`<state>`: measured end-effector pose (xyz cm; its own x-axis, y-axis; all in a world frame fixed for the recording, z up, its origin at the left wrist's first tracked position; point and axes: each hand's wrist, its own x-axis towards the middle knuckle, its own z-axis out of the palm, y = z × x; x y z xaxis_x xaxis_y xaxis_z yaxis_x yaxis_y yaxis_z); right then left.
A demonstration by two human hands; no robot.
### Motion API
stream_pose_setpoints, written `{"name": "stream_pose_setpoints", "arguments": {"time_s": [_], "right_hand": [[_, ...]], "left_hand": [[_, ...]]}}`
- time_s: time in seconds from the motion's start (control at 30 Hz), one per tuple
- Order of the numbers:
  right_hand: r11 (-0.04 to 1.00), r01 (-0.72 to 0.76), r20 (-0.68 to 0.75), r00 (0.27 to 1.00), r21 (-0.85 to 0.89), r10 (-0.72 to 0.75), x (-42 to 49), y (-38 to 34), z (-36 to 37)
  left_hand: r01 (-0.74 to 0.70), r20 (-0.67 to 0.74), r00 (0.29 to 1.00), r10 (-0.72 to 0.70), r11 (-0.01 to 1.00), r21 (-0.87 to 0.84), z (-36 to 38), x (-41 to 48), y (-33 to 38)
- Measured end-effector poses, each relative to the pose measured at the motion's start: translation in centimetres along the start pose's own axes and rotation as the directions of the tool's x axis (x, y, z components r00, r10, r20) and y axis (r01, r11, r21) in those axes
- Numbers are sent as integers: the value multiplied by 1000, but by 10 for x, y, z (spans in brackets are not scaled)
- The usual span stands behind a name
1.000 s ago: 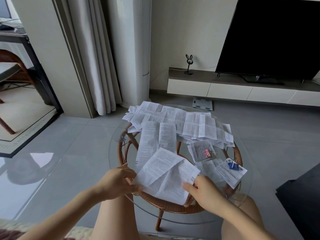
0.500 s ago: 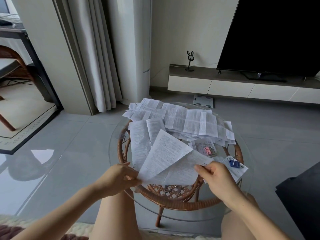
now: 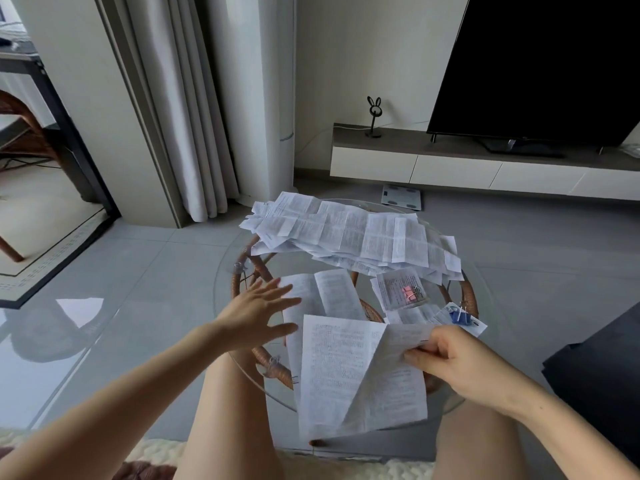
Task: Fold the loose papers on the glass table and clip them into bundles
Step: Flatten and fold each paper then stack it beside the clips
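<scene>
Now, R grip (image 3: 460,362) pinching sheet (image 3: 339,368), L grip (image 3: 256,313) splayed flat, paper pile (image 3: 346,233), TV (image 3: 536,64) behind.

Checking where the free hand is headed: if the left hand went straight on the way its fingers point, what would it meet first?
Probably the long creased sheet lying on the glass table: the open left hand points across at it. Its height above the sheet is unclear.

One head-worn wide-angle view looks forward and down at the table (image 3: 294,263), close below the wearer, with the TV (image 3: 540,64) farther ahead
</scene>
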<state>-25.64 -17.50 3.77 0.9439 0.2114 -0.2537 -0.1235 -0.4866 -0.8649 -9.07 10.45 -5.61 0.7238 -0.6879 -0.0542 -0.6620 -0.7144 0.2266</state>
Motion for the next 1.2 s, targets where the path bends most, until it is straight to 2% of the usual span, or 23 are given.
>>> {"name": "stream_pose_setpoints", "arguments": {"time_s": [0.1,0.17,0.23,0.3,0.4,0.53,0.6,0.73,0.77,0.83,0.87,0.93,1.0,1.03,1.1,1.2], "right_hand": [[997,-14,-24,1000,-80,12,10,2,-3],[995,-38,-176,984,-96,20,30,9,-1],[994,-81,-370,928,-75,48,59,17,4],[990,-105,-474,879,-91,50,87,19,13],[954,-197,-467,881,-225,72,126,16,28],[808,-365,-406,898,-463,172,143,15,42],[776,-372,-411,897,-510,160,145,19,48],[726,-351,-423,901,-591,92,151,28,55],[721,-344,-424,902,-601,77,153,29,56],[717,-358,-436,896,-598,84,158,34,58],[713,-371,-444,891,-595,94,160,35,59],[705,-393,-453,884,-591,113,163,32,60],[701,-405,-462,879,-587,121,163,30,60],[698,-406,-460,880,-590,122,164,29,60],[694,-389,-450,887,-606,104,163,29,59],[676,-365,-434,898,-640,75,163,28,59]], "left_hand": [[-69,98,993,68,998,4,17,-2,7],[-93,44,995,93,996,-3,27,-7,7],[-116,-31,993,117,993,16,33,-16,6],[-159,-95,982,161,987,33,38,-25,3],[-201,-149,969,198,980,-10,42,-39,-1],[-204,-275,943,185,978,-44,39,-51,4],[-159,-343,932,117,982,-98,40,-54,3],[54,-484,858,-172,967,-248,27,-48,3],[84,-503,838,-211,961,-264,21,-43,7],[60,-524,835,-167,975,-216,11,-30,19],[34,-486,865,-122,982,-186,8,-23,28],[19,-288,955,-76,980,-196,8,-11,47],[55,-104,992,-72,985,-165,14,1,59],[65,-57,996,-71,992,-110,19,6,62],[92,-11,996,-92,996,-10,30,13,60],[103,-26,994,-102,994,43,42,15,52]]}}
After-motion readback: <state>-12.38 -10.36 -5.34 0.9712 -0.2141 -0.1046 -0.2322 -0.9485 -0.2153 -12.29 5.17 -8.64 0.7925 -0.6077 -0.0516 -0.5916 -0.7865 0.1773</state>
